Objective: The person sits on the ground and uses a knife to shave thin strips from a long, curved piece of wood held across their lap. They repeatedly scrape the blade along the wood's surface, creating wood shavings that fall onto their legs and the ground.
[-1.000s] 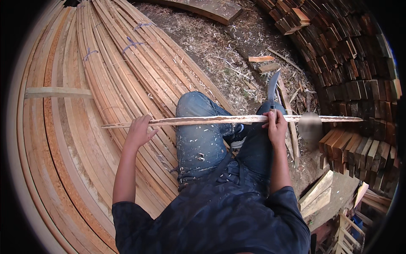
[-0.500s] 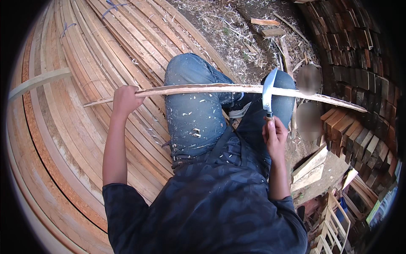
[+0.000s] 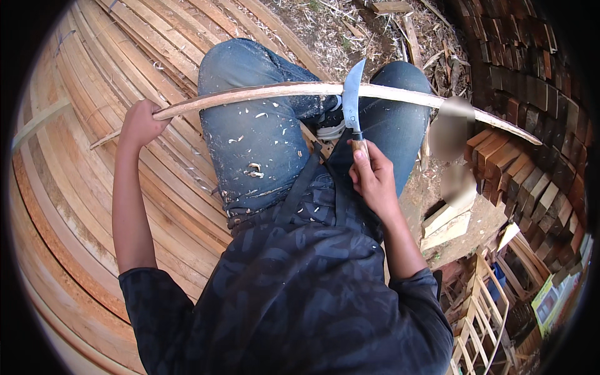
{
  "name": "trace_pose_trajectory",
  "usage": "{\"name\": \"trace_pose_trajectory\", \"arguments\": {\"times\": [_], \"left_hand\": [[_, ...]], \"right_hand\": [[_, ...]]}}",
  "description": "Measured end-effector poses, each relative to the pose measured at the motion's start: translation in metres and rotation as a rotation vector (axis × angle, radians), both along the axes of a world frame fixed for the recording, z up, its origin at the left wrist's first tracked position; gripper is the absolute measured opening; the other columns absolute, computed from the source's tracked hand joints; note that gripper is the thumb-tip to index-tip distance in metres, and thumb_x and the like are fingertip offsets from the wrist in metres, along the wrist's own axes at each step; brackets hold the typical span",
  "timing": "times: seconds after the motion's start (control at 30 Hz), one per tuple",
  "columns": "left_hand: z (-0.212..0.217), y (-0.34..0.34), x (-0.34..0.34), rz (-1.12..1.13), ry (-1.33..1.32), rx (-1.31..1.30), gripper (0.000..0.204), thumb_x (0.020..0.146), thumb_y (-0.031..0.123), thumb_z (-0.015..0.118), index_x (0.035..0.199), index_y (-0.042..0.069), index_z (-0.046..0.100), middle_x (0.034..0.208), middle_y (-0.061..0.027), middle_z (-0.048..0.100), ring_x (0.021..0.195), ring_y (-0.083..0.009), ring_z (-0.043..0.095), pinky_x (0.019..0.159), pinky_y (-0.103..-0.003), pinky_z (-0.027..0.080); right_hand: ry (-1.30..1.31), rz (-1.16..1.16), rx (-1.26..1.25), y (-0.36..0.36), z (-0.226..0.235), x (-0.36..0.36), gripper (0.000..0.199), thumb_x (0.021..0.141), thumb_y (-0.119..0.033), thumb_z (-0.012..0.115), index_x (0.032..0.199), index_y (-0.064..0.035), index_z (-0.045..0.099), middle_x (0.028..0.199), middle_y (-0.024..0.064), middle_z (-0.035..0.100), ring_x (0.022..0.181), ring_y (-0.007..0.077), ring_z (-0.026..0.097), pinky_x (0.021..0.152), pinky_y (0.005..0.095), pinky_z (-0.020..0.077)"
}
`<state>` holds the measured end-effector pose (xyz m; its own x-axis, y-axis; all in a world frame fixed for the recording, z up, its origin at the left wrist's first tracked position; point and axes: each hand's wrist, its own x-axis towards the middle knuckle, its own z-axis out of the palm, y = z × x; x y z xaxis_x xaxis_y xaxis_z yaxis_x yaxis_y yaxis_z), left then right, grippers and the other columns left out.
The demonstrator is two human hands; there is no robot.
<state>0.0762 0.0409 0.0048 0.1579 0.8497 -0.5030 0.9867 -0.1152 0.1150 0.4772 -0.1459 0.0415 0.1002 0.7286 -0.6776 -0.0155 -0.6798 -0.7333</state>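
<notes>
A long, pale wooden strip lies crosswise over my knees, bowed by the lens. My left hand is wrapped round it near its left end. In my right hand is a knife with a curved blade and a wooden handle, gripped by the handle. The blade stands across the strip, between my two knees, with its tip pointing away from me. Whether its edge bites into the wood cannot be made out. Pale shavings cling to my jeans.
Long planks fill the left side. Shavings litter the ground ahead. Stacked dark wood pieces rise at the right, with cut blocks nearer. A wooden slatted frame stands at the lower right. Two blurred patches hide parts beside my right knee.
The knife has moved left along the strip, from over my right knee to between the knees. My left hand also appears further left and a little higher, as the whole view has shifted.
</notes>
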Motion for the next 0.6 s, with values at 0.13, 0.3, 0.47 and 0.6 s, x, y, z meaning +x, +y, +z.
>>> {"name": "trace_pose_trajectory", "arguments": {"times": [0.13,0.3,0.47,0.6], "left_hand": [[-0.003,-0.005,-0.001,-0.004,0.007,0.008,0.033,0.069,0.029,0.067,0.064,-0.004,0.060,0.059,-0.0250,0.051,0.056,-0.0397,0.053,0.054,-0.043,0.042],[-0.007,-0.006,-0.002,-0.006,0.024,0.025,0.032,0.070,0.027,0.067,0.065,-0.004,0.060,0.059,-0.0236,0.051,0.056,-0.0391,0.053,0.054,-0.042,0.042],[-0.005,-0.005,0.001,-0.009,0.018,0.003,0.031,0.070,0.027,0.067,0.065,-0.003,0.060,0.059,-0.0224,0.052,0.056,-0.0366,0.054,0.055,-0.041,0.042],[-0.010,-0.004,-0.005,-0.021,0.036,-0.008,0.031,0.071,0.027,0.067,0.066,-0.003,0.061,0.060,-0.0220,0.053,0.056,-0.0361,0.054,0.056,-0.040,0.043]], "right_hand": [[-0.046,-0.417,0.261,0.008,-0.018,0.025,0.034,0.098,-0.029,0.048,0.115,-0.0006,0.057,0.060,-0.0043,0.044,0.047,0.0012,0.035,0.042,0.0183,0.0268],[-0.069,0.029,0.080,0.001,-0.009,0.005,0.030,0.096,-0.020,0.054,0.116,0.0017,0.055,0.064,-0.0026,0.046,0.055,0.0031,0.045,0.046,0.0202,0.0340],[0.016,-0.392,0.222,0.005,-0.024,0.015,0.033,0.096,-0.020,0.053,0.120,0.0034,0.052,0.065,-0.0010,0.048,0.056,0.0045,0.045,0.049,0.0203,0.0366],[-0.055,0.001,0.128,0.003,-0.012,0.004,0.033,0.096,-0.019,0.053,0.120,0.0032,0.052,0.065,-0.0013,0.048,0.056,0.0040,0.045,0.049,0.0202,0.0365]]}}
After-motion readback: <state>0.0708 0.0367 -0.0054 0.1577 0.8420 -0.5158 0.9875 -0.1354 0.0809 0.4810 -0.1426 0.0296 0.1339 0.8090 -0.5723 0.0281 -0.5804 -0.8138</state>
